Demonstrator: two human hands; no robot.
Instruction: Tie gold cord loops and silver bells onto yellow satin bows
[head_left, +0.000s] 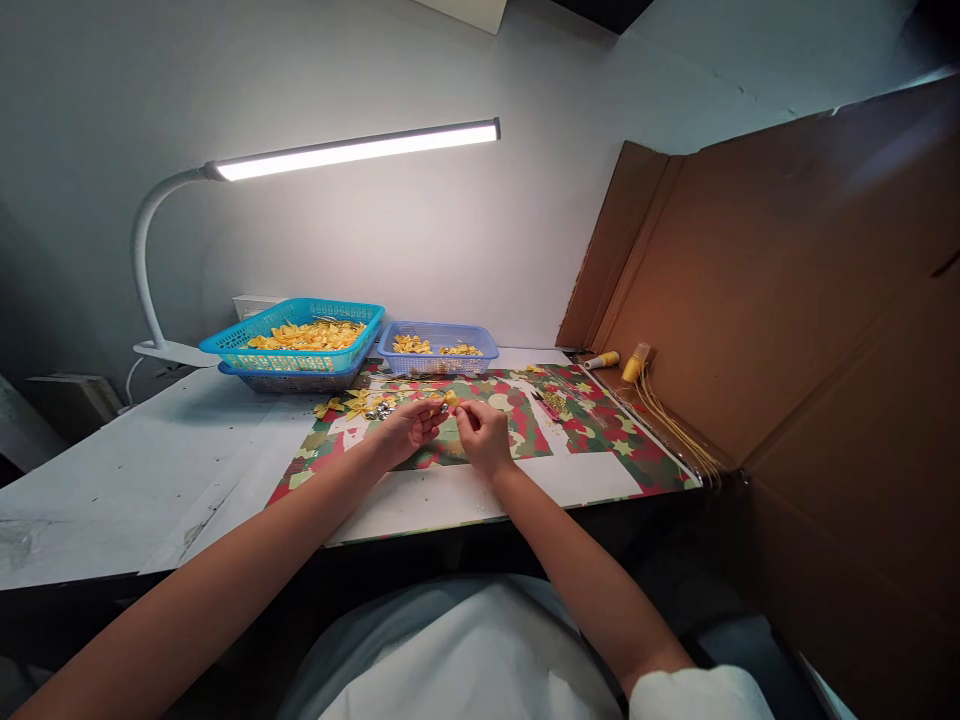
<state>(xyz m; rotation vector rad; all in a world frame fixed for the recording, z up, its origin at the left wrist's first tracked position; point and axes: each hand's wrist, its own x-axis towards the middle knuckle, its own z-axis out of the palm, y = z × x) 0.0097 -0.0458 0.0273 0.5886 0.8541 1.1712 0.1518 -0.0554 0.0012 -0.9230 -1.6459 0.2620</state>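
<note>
Both hands meet over a red, green and white patterned mat [600,440] on the table. My left hand [409,428] and my right hand [484,432] pinch a small yellow ribbon bow [448,399] between their fingertips. A few more yellow bows [352,404] and some small shiny pieces [380,410] lie just left of my left hand.
A turquoise basket [296,345] heaped with yellow bows stands at the back left, a smaller blue basket [438,348] beside it. A white desk lamp [352,150] arches overhead. Brown cardboard [810,290] walls the right side; a yellow thread spool [634,365] and strands lie along it.
</note>
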